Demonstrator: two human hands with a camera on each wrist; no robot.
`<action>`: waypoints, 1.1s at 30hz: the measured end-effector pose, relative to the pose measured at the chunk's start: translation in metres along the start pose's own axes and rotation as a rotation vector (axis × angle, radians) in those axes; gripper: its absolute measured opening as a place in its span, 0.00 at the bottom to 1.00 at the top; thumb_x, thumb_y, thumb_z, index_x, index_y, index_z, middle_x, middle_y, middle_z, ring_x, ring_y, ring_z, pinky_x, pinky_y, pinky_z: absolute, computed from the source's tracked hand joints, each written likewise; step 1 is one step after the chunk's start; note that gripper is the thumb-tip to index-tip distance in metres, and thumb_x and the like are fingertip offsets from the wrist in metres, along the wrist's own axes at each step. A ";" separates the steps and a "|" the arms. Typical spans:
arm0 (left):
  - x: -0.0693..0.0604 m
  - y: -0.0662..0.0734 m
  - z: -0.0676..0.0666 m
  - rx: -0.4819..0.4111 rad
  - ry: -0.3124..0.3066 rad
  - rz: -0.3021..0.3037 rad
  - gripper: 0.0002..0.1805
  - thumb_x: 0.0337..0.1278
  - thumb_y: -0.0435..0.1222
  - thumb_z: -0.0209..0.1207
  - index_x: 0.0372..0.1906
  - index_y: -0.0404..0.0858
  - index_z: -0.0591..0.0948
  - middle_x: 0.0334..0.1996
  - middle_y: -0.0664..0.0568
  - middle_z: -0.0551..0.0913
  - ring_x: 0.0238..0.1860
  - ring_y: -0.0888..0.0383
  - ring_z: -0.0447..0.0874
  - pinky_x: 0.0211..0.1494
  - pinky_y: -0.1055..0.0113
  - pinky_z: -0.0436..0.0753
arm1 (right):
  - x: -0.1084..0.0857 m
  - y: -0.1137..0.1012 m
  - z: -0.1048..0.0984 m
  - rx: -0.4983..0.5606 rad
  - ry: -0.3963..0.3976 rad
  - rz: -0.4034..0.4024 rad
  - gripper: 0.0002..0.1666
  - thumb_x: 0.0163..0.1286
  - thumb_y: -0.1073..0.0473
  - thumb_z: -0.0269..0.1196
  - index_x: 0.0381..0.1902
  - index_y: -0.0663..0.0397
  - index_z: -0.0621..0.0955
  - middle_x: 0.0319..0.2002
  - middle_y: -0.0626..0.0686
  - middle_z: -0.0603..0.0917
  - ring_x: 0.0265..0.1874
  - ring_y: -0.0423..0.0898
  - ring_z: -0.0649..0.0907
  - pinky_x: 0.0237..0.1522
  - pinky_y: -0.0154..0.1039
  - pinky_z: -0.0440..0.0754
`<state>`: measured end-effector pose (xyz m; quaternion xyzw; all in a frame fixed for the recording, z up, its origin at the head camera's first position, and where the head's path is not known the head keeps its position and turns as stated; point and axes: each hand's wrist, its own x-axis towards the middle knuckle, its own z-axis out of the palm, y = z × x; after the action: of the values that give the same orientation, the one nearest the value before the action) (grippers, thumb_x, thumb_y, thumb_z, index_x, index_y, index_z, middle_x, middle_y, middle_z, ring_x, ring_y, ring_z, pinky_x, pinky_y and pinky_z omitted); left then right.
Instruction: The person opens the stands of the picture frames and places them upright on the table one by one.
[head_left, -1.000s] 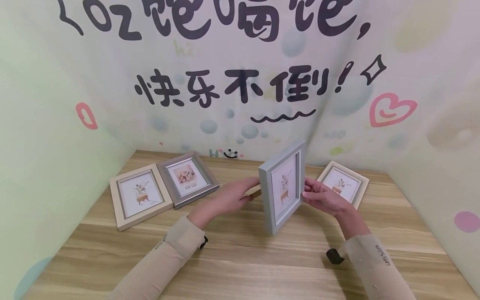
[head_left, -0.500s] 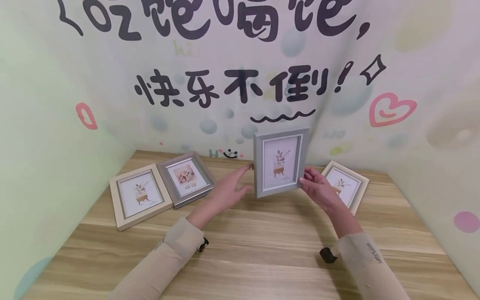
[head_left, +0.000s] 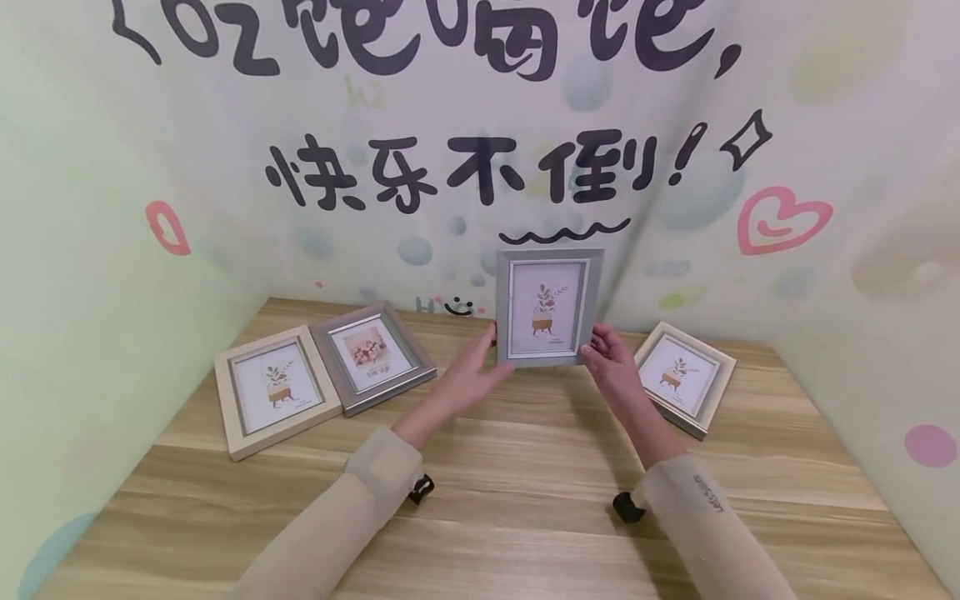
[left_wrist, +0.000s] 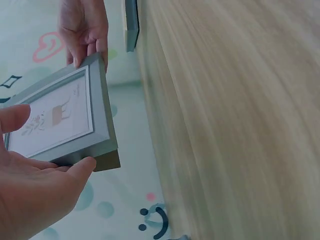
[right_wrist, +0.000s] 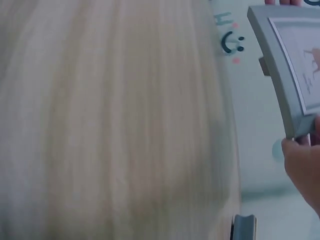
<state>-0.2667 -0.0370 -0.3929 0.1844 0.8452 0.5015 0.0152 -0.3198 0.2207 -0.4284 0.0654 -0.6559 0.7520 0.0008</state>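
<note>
A grey photo frame [head_left: 549,308] with a potted-plant print is held upright in front of the back wall in the head view. At its left edge, my left hand [head_left: 465,375] holds the lower corner. The right hand [head_left: 617,360] pinches the opposite lower corner between thumb and fingers. In the left wrist view, both the near left hand [left_wrist: 37,192] and the far right hand [left_wrist: 84,25] are on the frame [left_wrist: 65,107]. A brownish piece [left_wrist: 108,161] sticks out behind it. The fingers behind the frame are partly hidden.
On the wooden table [head_left: 517,517] at left lie a cream frame [head_left: 228,392] and a brown-grey frame [head_left: 397,385], edges touching. Another cream frame [head_left: 726,379] lies at the right, near my right hand. A printed wall cloth [head_left: 420,100] rises behind.
The grey frame has turned from a slanted side view to face me and moved slightly left and up. The left hand has come onto its left edge; the right hand kept hold and moved left.
</note>
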 end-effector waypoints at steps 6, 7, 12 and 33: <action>0.010 -0.011 0.001 -0.148 -0.001 -0.033 0.42 0.70 0.36 0.55 0.80 0.36 0.46 0.80 0.40 0.51 0.79 0.42 0.54 0.78 0.47 0.63 | 0.006 0.005 0.018 -0.379 0.004 -0.021 0.28 0.76 0.72 0.47 0.72 0.70 0.58 0.72 0.71 0.65 0.72 0.58 0.68 0.75 0.49 0.68; 0.011 -0.013 0.000 -0.168 -0.005 -0.026 0.43 0.70 0.35 0.56 0.80 0.36 0.46 0.79 0.39 0.51 0.78 0.41 0.55 0.78 0.47 0.64 | 0.006 0.006 0.021 -0.414 -0.024 -0.035 0.29 0.77 0.72 0.46 0.73 0.71 0.55 0.73 0.73 0.62 0.74 0.61 0.65 0.76 0.53 0.64; 0.020 -0.023 -0.005 -0.295 -0.029 -0.049 0.44 0.70 0.31 0.53 0.80 0.33 0.40 0.79 0.36 0.49 0.77 0.39 0.57 0.78 0.49 0.64 | 0.008 0.005 0.032 -0.459 -0.191 -0.082 0.37 0.76 0.73 0.45 0.76 0.71 0.45 0.76 0.74 0.52 0.77 0.65 0.53 0.79 0.60 0.52; 0.027 -0.040 -0.006 -0.255 -0.097 -0.084 0.47 0.66 0.31 0.57 0.80 0.39 0.40 0.80 0.38 0.49 0.80 0.40 0.46 0.82 0.42 0.48 | 0.004 0.010 0.033 -0.452 -0.313 0.037 0.51 0.67 0.73 0.56 0.77 0.64 0.39 0.77 0.71 0.46 0.78 0.64 0.49 0.78 0.64 0.48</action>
<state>-0.3053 -0.0501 -0.4196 0.1696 0.7798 0.5943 0.1003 -0.3211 0.1861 -0.4334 0.1670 -0.8003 0.5672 -0.0999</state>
